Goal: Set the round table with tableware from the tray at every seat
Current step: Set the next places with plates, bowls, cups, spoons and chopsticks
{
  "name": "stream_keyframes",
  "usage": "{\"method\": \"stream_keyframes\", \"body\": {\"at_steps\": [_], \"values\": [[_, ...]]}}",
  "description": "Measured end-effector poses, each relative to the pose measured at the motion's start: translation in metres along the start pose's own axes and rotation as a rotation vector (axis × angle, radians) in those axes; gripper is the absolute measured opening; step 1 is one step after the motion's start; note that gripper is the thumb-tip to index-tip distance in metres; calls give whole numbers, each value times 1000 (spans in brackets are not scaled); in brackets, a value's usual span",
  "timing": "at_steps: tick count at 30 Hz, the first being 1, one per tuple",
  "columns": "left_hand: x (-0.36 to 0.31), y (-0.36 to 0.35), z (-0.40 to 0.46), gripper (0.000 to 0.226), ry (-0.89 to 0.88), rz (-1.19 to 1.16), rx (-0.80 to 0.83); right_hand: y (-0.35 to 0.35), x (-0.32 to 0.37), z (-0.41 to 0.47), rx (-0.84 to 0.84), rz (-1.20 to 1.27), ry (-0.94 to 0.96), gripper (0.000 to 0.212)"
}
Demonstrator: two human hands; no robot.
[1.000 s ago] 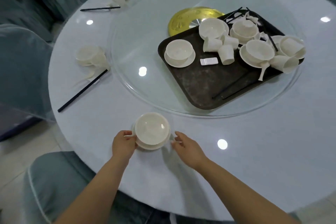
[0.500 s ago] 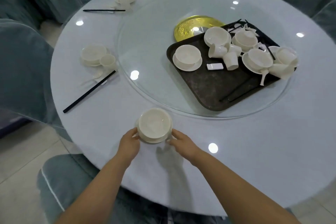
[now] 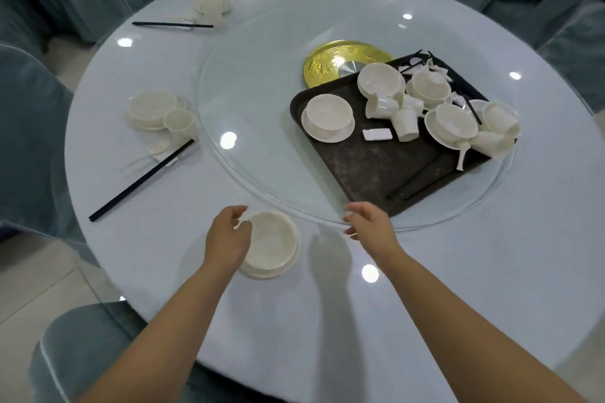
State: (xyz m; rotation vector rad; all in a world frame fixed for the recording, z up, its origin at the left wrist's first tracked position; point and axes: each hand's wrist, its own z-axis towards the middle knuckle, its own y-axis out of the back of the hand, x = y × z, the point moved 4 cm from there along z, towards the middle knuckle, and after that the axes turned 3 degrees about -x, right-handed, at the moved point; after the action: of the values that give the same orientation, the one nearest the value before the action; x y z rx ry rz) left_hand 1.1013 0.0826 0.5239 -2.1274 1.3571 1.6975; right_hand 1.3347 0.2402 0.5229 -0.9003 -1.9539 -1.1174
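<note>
the bowl on its saucer is shown set at the near seat of the round table. the left hand hovers at its left rim, fingers loosely curled, nothing gripped; the right hand is relaxed and empty near the tray. a cup is best taken upright from the tray and placed just beside the bowl.

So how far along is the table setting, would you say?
Two seats on the left look set: the nearer white bowl with cup and black chopsticks, and a far white setting. At the near seat a white bowl on its saucer is down, the left hand beside it, the right hand empty. The dark tray holds more bowls, cups and chopsticks.
</note>
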Motion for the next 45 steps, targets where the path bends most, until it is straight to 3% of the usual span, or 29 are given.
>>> {"method": "stream_keyframes", "body": {"at_steps": [5,12,19,23,28,31,35,39,45], "values": [[-35,-21,3,23,-84,-56,-45,45,17,60,-92,-145,76,16],[-67,-68,8,18,-65,-150,-32,69,59,159,-104,-559,269,40],[-65,-102,8,16,1,-126,11,62,74,218,64,-926,327,41],[-62,-111,7,15,30,-67,8,63,73,232,51,-971,307,40],[-57,-114,3,15,56,-26,22,73,60,226,48,-828,184,41],[-56,-117,0,16,53,-46,52,75,52,208,25,-717,196,23],[-55,-114,-10,15,56,-81,84,65,44,162,12,-461,139,19],[-54,-110,-24,12,96,-163,134,31,35,79,133,8,-47,20],[-41,-89,-49,23,58,-62,217,-14,21,-30,339,243,-217,18]]}}
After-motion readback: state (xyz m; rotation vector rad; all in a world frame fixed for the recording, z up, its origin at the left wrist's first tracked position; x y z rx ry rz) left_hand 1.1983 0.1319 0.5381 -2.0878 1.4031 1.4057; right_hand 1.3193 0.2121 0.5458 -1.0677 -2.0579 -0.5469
